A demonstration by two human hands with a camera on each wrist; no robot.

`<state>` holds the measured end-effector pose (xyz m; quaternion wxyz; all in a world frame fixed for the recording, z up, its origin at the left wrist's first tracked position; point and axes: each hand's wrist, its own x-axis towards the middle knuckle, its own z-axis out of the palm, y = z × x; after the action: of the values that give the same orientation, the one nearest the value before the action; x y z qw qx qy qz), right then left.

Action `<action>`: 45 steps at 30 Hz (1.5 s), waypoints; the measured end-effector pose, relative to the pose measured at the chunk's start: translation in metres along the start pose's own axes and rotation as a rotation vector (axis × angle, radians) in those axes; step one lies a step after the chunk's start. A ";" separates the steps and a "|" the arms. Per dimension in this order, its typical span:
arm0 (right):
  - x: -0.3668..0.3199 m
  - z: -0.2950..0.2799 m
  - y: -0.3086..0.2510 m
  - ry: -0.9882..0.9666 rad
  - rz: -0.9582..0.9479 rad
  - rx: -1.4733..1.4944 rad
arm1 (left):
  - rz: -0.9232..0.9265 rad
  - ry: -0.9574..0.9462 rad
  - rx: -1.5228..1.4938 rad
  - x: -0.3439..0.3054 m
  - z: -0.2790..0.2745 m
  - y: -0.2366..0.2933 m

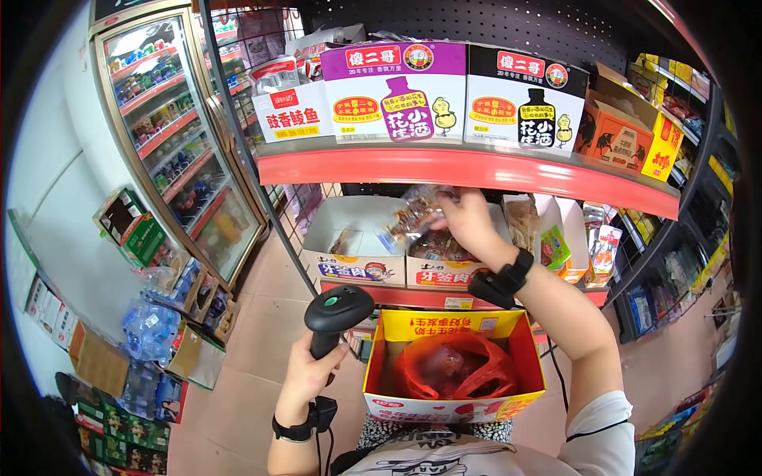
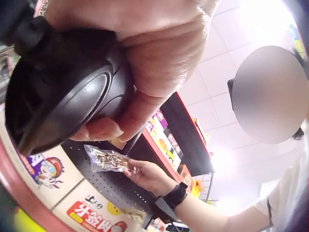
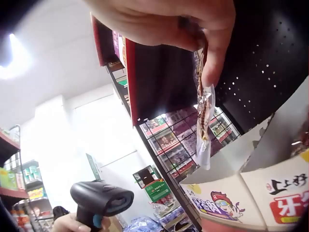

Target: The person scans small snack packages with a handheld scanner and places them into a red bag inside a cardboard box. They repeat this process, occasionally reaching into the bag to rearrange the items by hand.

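My left hand (image 1: 305,371) grips a black barcode scanner (image 1: 340,309) by its handle, its head raised above the fist. In the right wrist view the scanner (image 3: 99,198) shows its dark reading window. My right hand (image 1: 475,226) pinches a clear plastic packet of brown snack sticks (image 1: 416,216) by one end, over two white display boxes. Few packets lie in the left display box (image 1: 361,271); the right display box (image 1: 440,274) holds more. The packet (image 3: 203,121) hangs from thumb and fingers in the right wrist view.
Close to my body stands a yellow and red carton (image 1: 508,327) with a red plastic bag (image 1: 464,369) in it. A red-edged shelf (image 1: 468,168) with boxed snacks overhangs the display boxes. A glass-door fridge (image 1: 171,119) and bottle packs (image 1: 151,329) are on the left.
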<state>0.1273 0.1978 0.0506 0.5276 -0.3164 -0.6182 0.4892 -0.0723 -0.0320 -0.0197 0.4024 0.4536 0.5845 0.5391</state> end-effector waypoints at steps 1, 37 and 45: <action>0.014 0.003 0.019 0.000 0.000 0.003 | -0.025 0.033 -0.015 -0.001 -0.006 -0.006; -0.172 -0.015 0.200 -1.317 -0.051 -1.157 | -0.064 -0.017 0.008 -0.004 0.003 -0.010; -0.165 -0.015 0.221 -0.874 0.204 -0.594 | -0.032 -0.017 0.017 -0.003 0.004 -0.012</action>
<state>0.1537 0.1232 -0.2135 0.0587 -0.2776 -0.8580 0.4283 -0.0691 -0.0336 -0.0323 0.4121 0.4521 0.5929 0.5237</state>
